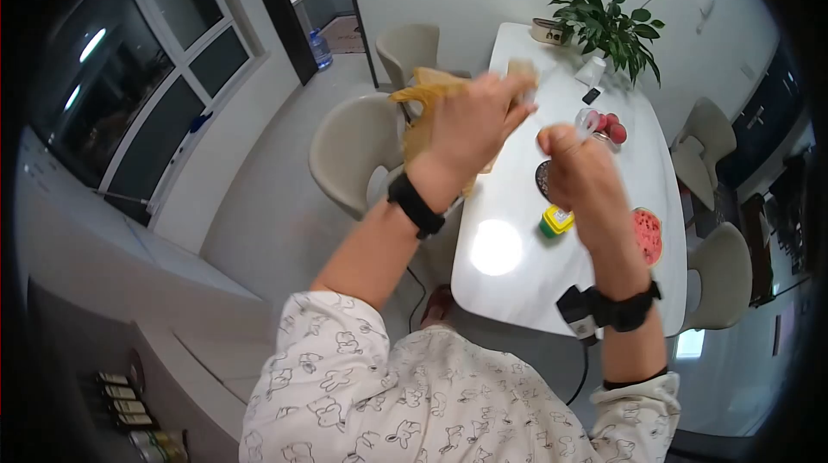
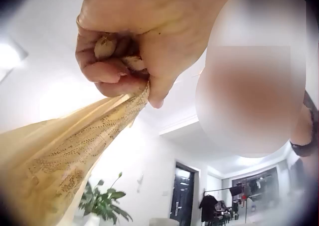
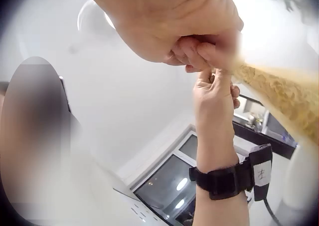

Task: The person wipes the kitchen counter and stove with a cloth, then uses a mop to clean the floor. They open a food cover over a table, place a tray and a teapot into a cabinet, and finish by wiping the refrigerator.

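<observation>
Above the near left edge of the white tabletop [image 1: 517,290], I hold a yellowish mesh bag [image 2: 60,156] up in the air. My left hand [image 1: 470,131] has its fingers curled tight round the gathered top of the bag, which hangs down from my fist. My right hand [image 1: 578,161] is raised just beside it, fingers closed and pinching something small and pale that I cannot make out. Below on the tabletop lie a watermelon slice [image 1: 648,234], a yellow-green block [image 1: 555,222] and some red fruit [image 1: 612,128]; a potted plant [image 1: 608,28] stands at the far end.
</observation>
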Tool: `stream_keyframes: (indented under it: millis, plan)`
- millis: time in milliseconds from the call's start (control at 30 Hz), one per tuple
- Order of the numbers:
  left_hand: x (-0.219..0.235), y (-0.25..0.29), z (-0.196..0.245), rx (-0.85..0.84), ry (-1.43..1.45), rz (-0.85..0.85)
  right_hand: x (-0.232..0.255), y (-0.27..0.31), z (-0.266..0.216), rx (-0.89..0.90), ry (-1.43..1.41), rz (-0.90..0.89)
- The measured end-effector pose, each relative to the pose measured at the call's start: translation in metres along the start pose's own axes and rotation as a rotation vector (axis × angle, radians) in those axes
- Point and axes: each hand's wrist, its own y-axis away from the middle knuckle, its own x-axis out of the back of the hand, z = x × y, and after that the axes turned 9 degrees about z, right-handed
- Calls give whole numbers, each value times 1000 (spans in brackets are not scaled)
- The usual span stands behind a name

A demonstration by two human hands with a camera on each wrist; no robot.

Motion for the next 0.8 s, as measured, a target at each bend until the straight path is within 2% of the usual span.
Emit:
stream_keyframes:
  millis: [67, 133, 167, 200, 233, 300, 333, 367, 433, 467, 500, 567, 600, 633, 700, 733, 767, 800]
  plan:
    - [-15, 46, -3, 125, 73, -100, 2, 17, 36, -126, -51, 18]
    - [-38, 105, 1, 162, 185, -70, 14, 42, 70, -246, -37, 26]
    - [-49, 136, 1, 153, 227, -152, 26, 54, 87, -283, 23, -1]
    - [-47, 160, 12, 236, 218, -337, 35, 72, 96, -373, 27, -19]
    - [-56, 186, 15, 275, 357, -439, 43, 85, 105, -406, 27, -21]
    - [-45, 215, 40, 395, 514, -572, 57, 111, 122, -610, 101, 1]
    - [-54, 241, 46, 376, 629, -377, 62, 120, 126, -680, 84, 25]
    - [-48, 251, 54, 411, 651, -401, 66, 127, 130, -725, 90, 40]
    - [-26, 270, 64, 1251, 972, -702, 70, 140, 142, -744, -23, 51]
    - [-19, 271, 67, 1245, 1043, -914, 69, 143, 146, -771, 20, 0]
    - [-13, 273, 71, 1277, 1046, -921, 63, 146, 150, -802, 22, -2]
    - [0, 277, 73, 1422, 1229, -1234, 47, 151, 158, -763, 91, -176]
    - [5, 273, 70, 1452, 1183, -1199, 44, 150, 166, -769, 140, -195]
    - [3, 286, 61, 1638, 1267, -1144, 41, 148, 179, -798, 140, -223]
    - [-2, 305, 49, 2026, 1404, -845, 35, 141, 209, -414, 423, -293]
    - [-1, 316, 41, 2048, 1399, -798, 23, 129, 190, -474, 689, -481]
    - [1, 330, 33, 2189, 1529, -625, 11, 130, 195, -473, 683, -521]
    - [5, 345, 26, 2316, 1659, -432, 0, 136, 201, -380, 811, -596]
